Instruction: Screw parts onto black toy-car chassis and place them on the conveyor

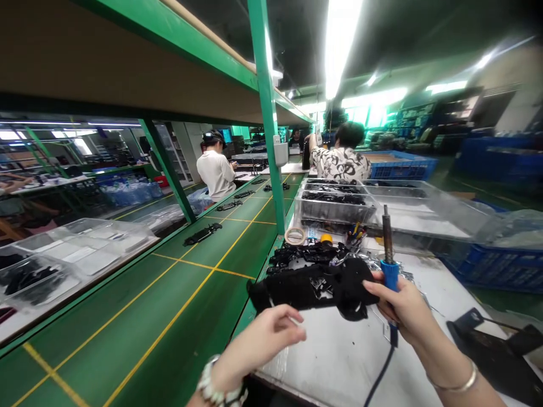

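My right hand is closed around the blue handle of a soldering iron, its metal tip pointing up and its cord hanging below. The same hand's thumb and fingers pinch the right end of a long black plastic part, round at that end, which is held above the white worktop. My left hand is just below the part's left half, fingers loosely curled and apart from the thumb, with nothing visible between them. Whether its fingertips touch the part is unclear. Behind lies a pile of similar black parts.
A green conveyor belt with yellow lines runs along the left, carrying several black parts. A tape roll and clear plastic bins are beyond the pile. A green post rises beside the belt. Co-workers sit farther along.
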